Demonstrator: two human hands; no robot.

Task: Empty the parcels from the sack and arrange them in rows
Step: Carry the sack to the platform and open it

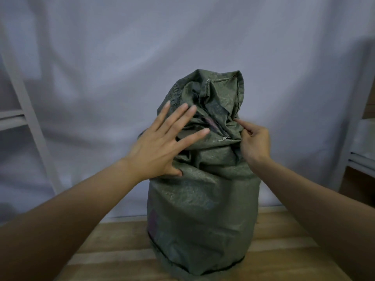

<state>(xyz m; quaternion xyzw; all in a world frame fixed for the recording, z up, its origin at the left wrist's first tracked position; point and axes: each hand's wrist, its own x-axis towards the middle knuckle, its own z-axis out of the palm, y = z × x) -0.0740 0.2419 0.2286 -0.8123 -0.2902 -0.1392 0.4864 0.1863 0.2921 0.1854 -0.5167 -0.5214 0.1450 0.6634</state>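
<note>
A dark green woven sack [203,209] is stood upright on a wooden table [284,246], near the centre of the view, its top crumpled and folded over on itself. The left hand [160,142] is laid flat against the sack's upper part at about ten o'clock, fingers spread wide and open, the thumb pressed into the fabric lower down. The right hand [254,142] is placed at about three o'clock of the bunched neck, its fingers pinched closed on a fold of the sack. No parcels can be seen. A pale grey cloth backdrop [121,57] is hung behind the table.
</note>
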